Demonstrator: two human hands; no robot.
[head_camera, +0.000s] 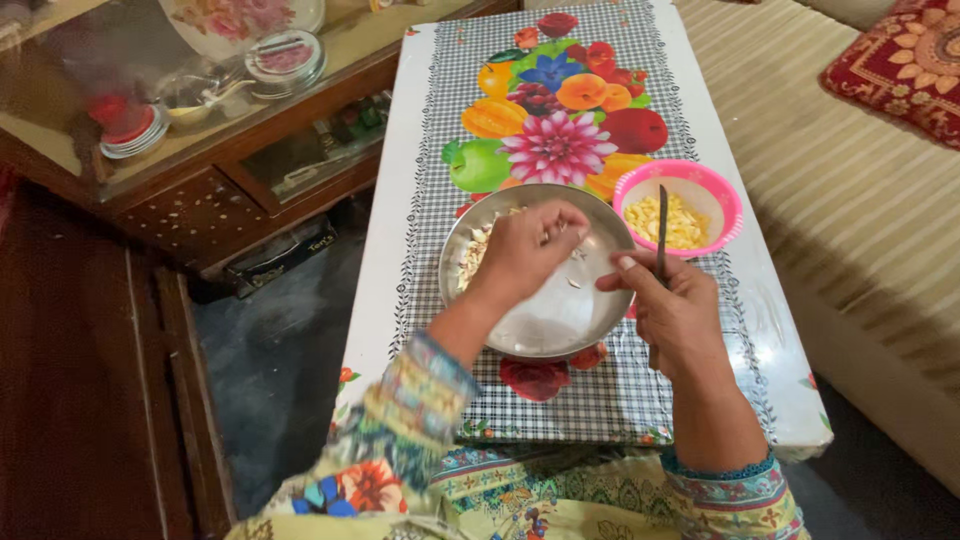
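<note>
A round steel plate (560, 320) sits on a small table, with pale peeled pieces (474, 256) heaped at its left side. My left hand (528, 250) reaches into the plate, fingers curled over those pieces; what it pinches is hidden. My right hand (672, 310) hovers over the plate's right rim, shut on a thin dark knife (662, 228) that points away from me. Just beyond the knife stands a pink bowl (722, 195) holding yellowish chopped bits (682, 222).
The table carries a checked cloth (600, 395) printed with fruit and flowers. A glass-topped wooden cabinet (200, 150) with dishes stands to the left. A striped mattress (860, 200) and a red cushion (900, 60) lie to the right. Dark floor (270, 360) lies at lower left.
</note>
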